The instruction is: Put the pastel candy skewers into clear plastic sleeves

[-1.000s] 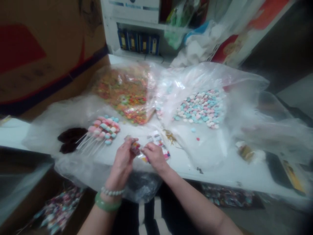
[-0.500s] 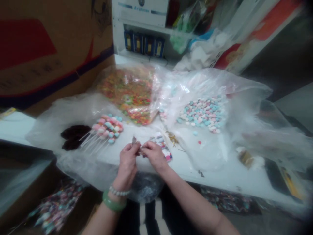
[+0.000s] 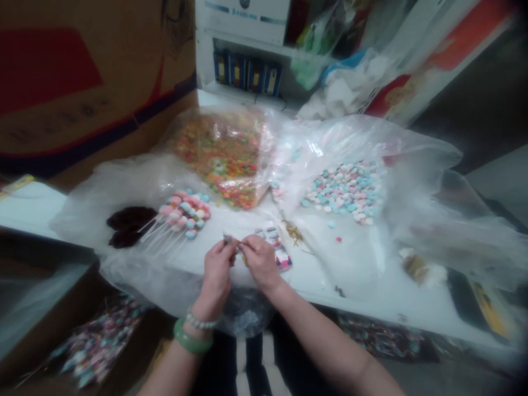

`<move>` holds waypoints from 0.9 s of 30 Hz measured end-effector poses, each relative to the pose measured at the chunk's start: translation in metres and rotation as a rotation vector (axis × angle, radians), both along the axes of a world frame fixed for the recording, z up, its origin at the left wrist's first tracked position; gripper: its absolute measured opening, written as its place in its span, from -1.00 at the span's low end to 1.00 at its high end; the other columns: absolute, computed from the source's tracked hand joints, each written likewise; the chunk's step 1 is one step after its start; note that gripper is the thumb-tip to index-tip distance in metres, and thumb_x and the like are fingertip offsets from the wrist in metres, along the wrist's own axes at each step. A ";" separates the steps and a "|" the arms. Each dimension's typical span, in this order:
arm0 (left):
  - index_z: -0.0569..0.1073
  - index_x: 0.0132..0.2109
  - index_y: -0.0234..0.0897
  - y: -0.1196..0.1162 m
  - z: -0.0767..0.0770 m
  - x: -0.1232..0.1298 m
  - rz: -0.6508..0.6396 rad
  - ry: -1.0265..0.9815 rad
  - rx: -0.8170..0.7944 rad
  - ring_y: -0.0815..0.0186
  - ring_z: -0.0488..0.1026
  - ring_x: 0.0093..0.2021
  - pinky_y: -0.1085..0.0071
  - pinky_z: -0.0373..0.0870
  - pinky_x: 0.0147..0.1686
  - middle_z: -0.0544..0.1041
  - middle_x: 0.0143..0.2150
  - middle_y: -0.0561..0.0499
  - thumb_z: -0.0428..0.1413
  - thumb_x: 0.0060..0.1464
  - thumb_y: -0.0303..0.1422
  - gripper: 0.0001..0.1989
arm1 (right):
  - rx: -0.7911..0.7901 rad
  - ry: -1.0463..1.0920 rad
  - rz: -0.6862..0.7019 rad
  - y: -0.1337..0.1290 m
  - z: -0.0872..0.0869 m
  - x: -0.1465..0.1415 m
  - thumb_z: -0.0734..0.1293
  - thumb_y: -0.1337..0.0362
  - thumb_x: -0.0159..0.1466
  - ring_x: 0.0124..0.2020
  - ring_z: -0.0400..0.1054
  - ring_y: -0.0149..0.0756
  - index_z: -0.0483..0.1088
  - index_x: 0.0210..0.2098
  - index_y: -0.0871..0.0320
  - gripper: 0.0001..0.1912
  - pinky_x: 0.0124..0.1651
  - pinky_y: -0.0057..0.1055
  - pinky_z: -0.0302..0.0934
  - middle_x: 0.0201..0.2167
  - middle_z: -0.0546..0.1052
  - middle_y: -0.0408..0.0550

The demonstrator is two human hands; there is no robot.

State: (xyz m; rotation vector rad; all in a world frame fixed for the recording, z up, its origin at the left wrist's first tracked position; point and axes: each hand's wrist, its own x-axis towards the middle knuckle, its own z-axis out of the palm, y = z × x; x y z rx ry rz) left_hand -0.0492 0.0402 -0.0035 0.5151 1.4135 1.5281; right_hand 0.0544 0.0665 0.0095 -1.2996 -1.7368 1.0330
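Note:
My left hand [image 3: 218, 269], with a beaded bracelet and a green bangle at the wrist, is closed in a pinch near the table's front edge. A small greyish tip [image 3: 226, 238] pokes out above its fingers; what it belongs to is too small to tell. Right beside it, my right hand [image 3: 259, 261] is pinched too, its fingertips meeting the left ones around something tiny and blurred. Pink, white and blue candies on white sticks [image 3: 187, 213] lie to the left. Behind my right hand is a printed sheet [image 3: 282, 257], with gold ties [image 3: 293, 233] beside it.
A clear bag of orange and green candies [image 3: 231, 154] lies at the back. Loose pastel candies [image 3: 346, 190] spill on plastic at the right. Dark brown bundles [image 3: 127, 223] sit left. A large carton [image 3: 82, 82] stands back left; a box of wrapped candies [image 3: 99, 341] is below the table.
Both hands remain together; the right fingers have shifted slightly and turned at the pinch. The whole view has moved a little, so the table things appear slightly further right.

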 end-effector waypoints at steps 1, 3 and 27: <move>0.35 -0.58 -0.29 -0.001 0.000 0.000 0.029 0.014 0.002 0.46 0.09 -0.61 0.47 0.01 -0.60 0.22 -0.66 0.15 0.33 -0.20 -0.18 -0.65 | -0.006 0.001 -0.004 0.001 0.000 0.001 0.28 0.25 0.24 -0.40 0.27 -0.31 0.29 -0.57 0.09 -0.75 -0.22 -0.38 0.12 -0.55 0.36 -0.16; 0.40 -0.53 -0.30 -0.003 0.000 -0.002 0.075 -0.011 0.012 0.46 0.14 -0.60 0.47 0.06 -0.59 0.28 -0.63 0.13 0.32 -0.19 -0.17 -0.67 | -0.071 0.050 -0.032 0.004 -0.001 0.002 0.28 0.18 0.24 -0.43 0.25 -0.33 0.27 -0.59 0.09 -0.71 -0.25 -0.39 0.13 -0.59 0.33 -0.18; 0.48 -0.41 -0.37 0.003 0.017 -0.031 0.238 -0.388 -0.021 0.41 0.43 -0.47 0.51 0.41 -0.45 0.52 -0.43 0.01 0.24 -0.03 -0.56 -0.91 | -0.449 0.218 -0.084 -0.012 0.013 -0.004 0.31 0.21 0.09 -0.66 0.20 -0.43 0.31 -0.64 0.12 -0.77 -0.55 -0.48 0.11 -0.73 0.32 -0.24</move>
